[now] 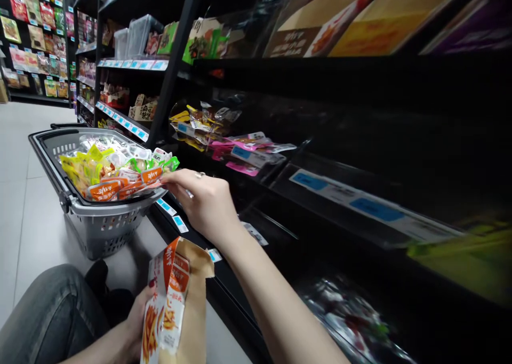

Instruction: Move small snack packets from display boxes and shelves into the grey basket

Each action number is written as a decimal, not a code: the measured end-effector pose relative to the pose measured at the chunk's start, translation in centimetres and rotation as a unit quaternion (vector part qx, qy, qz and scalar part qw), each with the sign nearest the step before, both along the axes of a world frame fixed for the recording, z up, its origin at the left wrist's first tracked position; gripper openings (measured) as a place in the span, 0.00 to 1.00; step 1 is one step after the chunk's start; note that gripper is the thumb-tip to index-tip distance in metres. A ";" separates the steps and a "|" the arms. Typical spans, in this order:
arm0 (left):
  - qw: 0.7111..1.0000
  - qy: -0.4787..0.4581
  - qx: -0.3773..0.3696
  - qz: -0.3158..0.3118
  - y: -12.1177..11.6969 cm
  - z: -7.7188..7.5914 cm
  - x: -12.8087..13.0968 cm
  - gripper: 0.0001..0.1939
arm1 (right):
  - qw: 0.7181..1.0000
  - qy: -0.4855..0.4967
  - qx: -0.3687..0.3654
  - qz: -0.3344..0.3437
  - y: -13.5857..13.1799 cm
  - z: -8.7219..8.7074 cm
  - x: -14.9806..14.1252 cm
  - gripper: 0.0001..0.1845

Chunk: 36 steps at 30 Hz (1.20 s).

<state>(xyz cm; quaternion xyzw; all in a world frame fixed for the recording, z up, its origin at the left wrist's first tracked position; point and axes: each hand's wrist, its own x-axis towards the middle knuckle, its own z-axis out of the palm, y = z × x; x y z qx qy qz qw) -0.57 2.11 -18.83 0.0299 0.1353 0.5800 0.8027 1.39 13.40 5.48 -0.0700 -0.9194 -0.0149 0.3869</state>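
My right hand (204,201) reaches left to the rim of a grey shopping basket (100,220) and pinches the edge of an orange snack packet (138,185) lying on top of the heap inside. The basket is piled with several small packets in yellow, green, orange and white. My left hand (138,313) is low in the view, its fingers closed round a brown and orange cardboard snack box (176,300) held upright near my knee. Only part of that hand shows behind the box.
A black shelf unit (360,193) runs along my right, with blue price labels (376,209) on its edges and pink and yellow packets (240,151) on a middle shelf. More stocked shelves (36,39) stand at the far left. Pale floor tiles lie under the basket; my jeans-clad knee (52,310) is bottom left.
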 end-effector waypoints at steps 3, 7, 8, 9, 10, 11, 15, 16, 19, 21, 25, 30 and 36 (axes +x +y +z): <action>1.000 0.005 -0.010 0.012 0.2 0.2 0.0 0.25 | 0.999 -0.024 0.019 -0.019 0.3 -0.9 -1.3 0.09; 0.999 0.013 -0.027 0.034 0.3 -0.1 0.2 0.23 | 0.997 -0.070 -0.004 -0.030 0.4 -1.0 -2.1 0.10; 0.999 0.012 -0.032 0.035 0.3 -0.2 0.2 0.23 | 0.996 -0.085 -0.014 -0.030 0.5 -0.8 -2.3 0.10; 0.999 0.010 -0.039 0.035 0.3 -0.4 0.3 0.23 | 0.994 -0.102 -0.026 -0.030 0.7 -0.6 -2.6 0.10; 0.998 0.007 -0.047 0.035 0.4 -0.6 0.3 0.24 | 0.992 -0.120 -0.036 -0.029 0.9 -0.4 -2.9 0.10; 0.998 0.004 -0.055 0.037 0.4 -0.7 0.4 0.24 | 0.989 -0.140 -0.042 -0.029 1.2 -0.2 -3.3 0.11; 0.998 0.000 -0.062 0.032 0.5 -1.2 0.3 0.24 | 0.972 -0.231 -0.023 -0.041 2.2 -0.4 -5.2 0.12; 0.998 -0.001 -0.054 0.031 0.5 -1.3 0.3 0.23 | 0.968 -0.245 -0.011 -0.048 2.2 -0.6 -5.6 0.13; 0.999 -0.008 -0.024 0.032 0.5 -1.5 0.2 0.22 | 0.961 -0.265 0.022 -0.078 1.8 -1.3 -6.3 0.13; 0.999 -0.015 -0.014 0.031 0.4 -1.6 0.2 0.22 | 0.954 -0.279 0.033 -0.103 1.3 -1.7 -6.6 0.13; 0.999 -0.021 -0.027 0.022 0.2 -1.3 0.2 0.21 | 0.949 -0.290 0.041 -0.117 0.3 -2.4 -7.2 0.13; 0.999 -0.032 -0.024 0.031 0.1 -0.9 -0.2 0.21 | 0.987 -0.127 -0.029 -0.097 -0.4 -3.5 -5.0 0.12; 0.997 -0.056 0.020 0.045 0.5 -1.4 0.0 0.25 | 0.951 -0.122 -0.180 -0.219 -2.7 -6.9 4.7 0.06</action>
